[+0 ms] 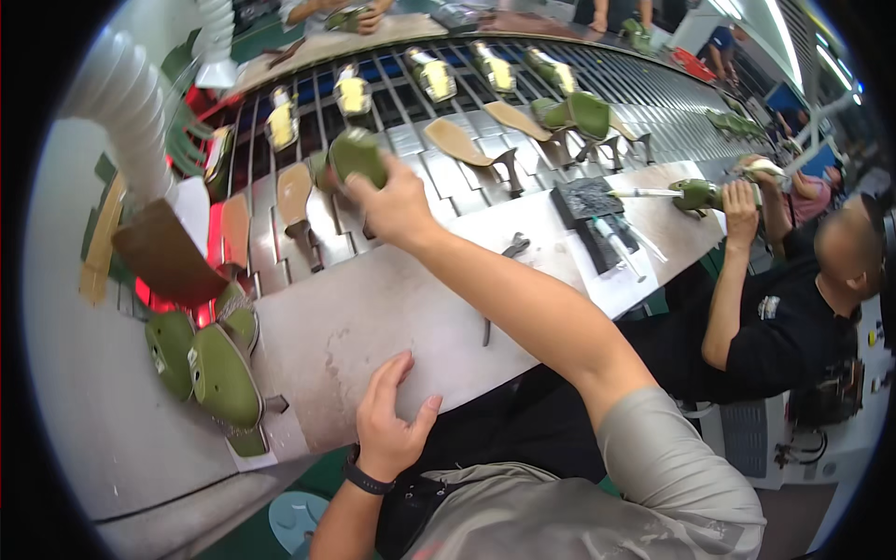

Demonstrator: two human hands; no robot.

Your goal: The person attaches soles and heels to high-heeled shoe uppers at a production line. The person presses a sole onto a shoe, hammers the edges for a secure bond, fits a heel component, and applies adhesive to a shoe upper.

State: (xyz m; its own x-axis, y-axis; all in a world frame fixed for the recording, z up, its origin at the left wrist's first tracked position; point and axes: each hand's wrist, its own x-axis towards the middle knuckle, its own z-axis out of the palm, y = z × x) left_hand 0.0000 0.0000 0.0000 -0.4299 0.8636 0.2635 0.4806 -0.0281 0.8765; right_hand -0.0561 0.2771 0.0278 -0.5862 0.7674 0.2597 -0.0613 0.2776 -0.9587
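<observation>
Right hand [401, 203]: You reach over the metal belt [672, 121], thumb and fingers bent round a green shoe [357, 154]. Blur hides how tight you grip.
Green shoe: It is in that hand, above the belt's near side. It looks small, which may be why one hand is enough.
Left hand [390, 425]: Your fingers are loosely spread and hold nothing. The hand is by the table's [308, 345] front edge, maybe to leave your other arm room.
Shoe pile [224, 378]: More green shoes lean together on your left, likely put there to be close.
Tan soles [457, 142]: They lie spaced out on the belt, perhaps so they don't bump.
Metal tool [515, 245]: It lies on the table by your right arm, seemingly for easy grabbing.
Co-worker [793, 317]: This person holds another green shoe beside you.
</observation>
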